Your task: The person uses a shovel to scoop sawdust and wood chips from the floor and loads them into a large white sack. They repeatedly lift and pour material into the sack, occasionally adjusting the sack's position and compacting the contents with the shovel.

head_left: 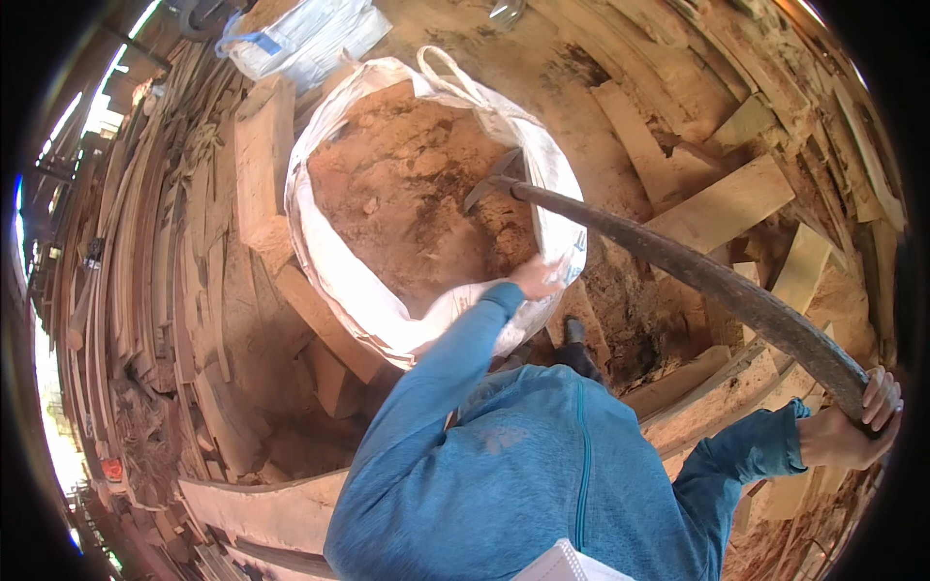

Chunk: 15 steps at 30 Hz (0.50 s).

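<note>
A large white woven bulk bag (320,232) stands in front of me, its mouth spread wide and its top rim folded. Loose reddish-brown sawdust-like material (407,174) fills it. At the bag's near right rim, my left hand (538,278) is closed on the fabric; it is slightly blurred and its fingertips are partly hidden. My right hand (854,428), far out to the right, wraps round the end of a long wooden-handled hoe (697,263). The handle crosses over the bag's right rim, and the metal hoe head (489,184) rests against the brown material inside.
Long boards (145,261) are stacked along the left. A thick timber block (263,165) stands beside the bag. Loose planks (722,205) lie scattered on the right. Behind the bag lies another white sack (310,44) with blue straps. A curved slab (266,513) lies at near left.
</note>
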Tool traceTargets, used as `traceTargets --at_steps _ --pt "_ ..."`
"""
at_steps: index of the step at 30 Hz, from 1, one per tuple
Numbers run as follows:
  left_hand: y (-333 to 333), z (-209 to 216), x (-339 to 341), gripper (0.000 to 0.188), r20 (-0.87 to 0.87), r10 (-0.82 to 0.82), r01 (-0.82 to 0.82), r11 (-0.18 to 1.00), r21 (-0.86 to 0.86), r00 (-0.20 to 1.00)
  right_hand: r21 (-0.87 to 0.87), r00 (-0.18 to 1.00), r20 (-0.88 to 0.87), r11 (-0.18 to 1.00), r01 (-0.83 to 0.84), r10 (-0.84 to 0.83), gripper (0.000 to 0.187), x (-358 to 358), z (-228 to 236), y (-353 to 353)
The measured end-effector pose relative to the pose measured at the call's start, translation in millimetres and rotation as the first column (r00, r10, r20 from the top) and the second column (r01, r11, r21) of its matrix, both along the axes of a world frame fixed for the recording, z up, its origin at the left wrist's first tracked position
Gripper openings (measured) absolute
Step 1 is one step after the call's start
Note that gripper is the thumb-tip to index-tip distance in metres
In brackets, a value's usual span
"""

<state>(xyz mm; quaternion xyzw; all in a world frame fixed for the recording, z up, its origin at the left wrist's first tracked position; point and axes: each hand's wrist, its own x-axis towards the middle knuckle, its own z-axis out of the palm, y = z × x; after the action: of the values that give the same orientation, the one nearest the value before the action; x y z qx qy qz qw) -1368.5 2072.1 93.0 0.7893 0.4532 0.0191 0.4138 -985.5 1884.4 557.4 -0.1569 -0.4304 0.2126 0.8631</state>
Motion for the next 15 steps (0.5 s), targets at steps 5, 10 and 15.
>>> traceTargets --at_steps 5,10,15 --pt "-2.2 -4.8 55.2 0.073 -0.079 -0.013 0.01 0.999 -0.033 0.997 0.043 0.999 -0.026 0.999 -0.027 0.028 0.025 -27.2 -3.7 -12.4" --pt "7.9 45.1 26.4 0.063 0.079 0.307 -0.312 0.947 0.068 0.948 0.046 0.998 -0.02 0.997 -0.059 0.06 0.024 -34.7 -17.9 -24.9" --pt "-7.2 109.3 63.3 0.049 0.649 0.756 0.057 0.647 -0.761 0.081 0.053 0.999 -0.029 0.998 0.034 -0.032 0.02 -31.5 -31.8 -34.8"
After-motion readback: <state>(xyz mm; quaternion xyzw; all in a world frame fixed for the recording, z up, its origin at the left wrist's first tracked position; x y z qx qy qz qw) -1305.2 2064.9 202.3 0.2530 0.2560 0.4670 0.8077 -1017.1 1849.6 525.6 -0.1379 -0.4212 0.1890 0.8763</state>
